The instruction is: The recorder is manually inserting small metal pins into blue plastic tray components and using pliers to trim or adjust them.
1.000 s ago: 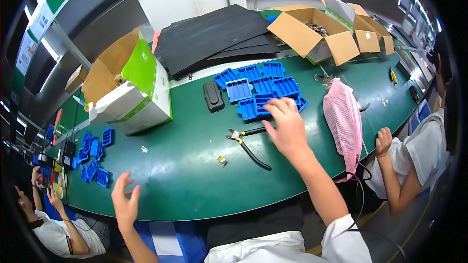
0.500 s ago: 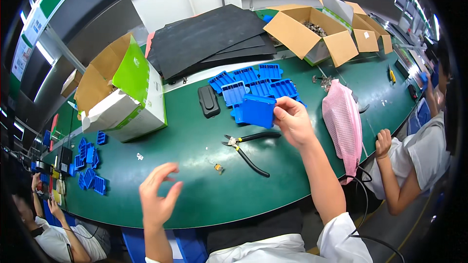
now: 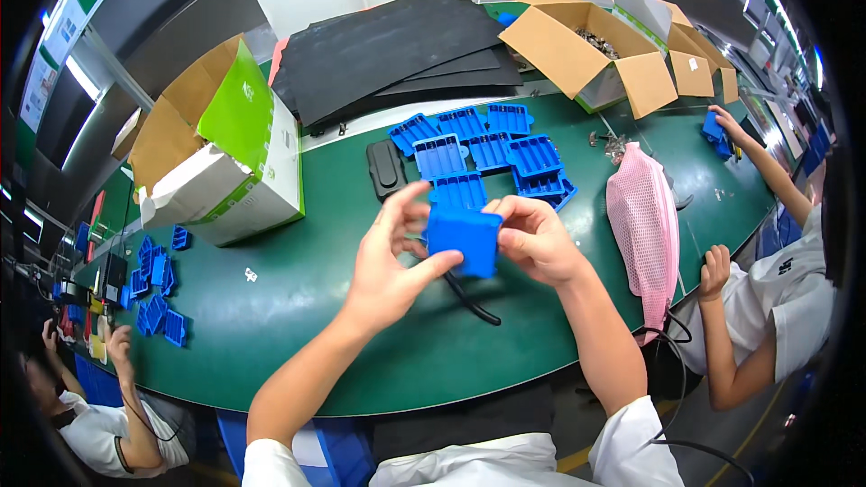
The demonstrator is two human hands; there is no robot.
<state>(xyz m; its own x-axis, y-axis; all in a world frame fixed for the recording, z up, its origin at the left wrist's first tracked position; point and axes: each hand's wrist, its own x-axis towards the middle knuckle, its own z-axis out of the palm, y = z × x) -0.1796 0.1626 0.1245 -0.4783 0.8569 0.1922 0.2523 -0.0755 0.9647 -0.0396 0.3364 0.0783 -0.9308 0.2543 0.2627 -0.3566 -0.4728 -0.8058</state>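
Note:
Both my hands meet over the middle of the green table around a flat, blue plastic case (image 3: 465,239), its plain face toward me. My right hand (image 3: 538,243) pinches its right edge between thumb and fingers. At its left edge, my left hand (image 3: 390,266) lays the thumb against the lower corner; its fingers curve up behind and are partly blurred. Just beyond lie several similar blue slotted cases (image 3: 460,191), some stacked. Cutting pliers lie beneath my hands, with only a black handle (image 3: 474,304) showing clearly. A dark oblong object (image 3: 386,169) lies left of the slotted cases.
An open white-and-green carton (image 3: 262,171) stands at left, near scattered blue cases (image 3: 155,317). Black sheets (image 3: 388,54) lie at the back. Cartons (image 3: 564,50) with small metal parts stand back right. A pink mesh bag (image 3: 642,225) lies right. Co-workers sit on both sides.
My left hand has come up and right to the blue case. My right hand has brought the case slightly down and toward me. A co-worker's hand at right now reaches over blue cases.

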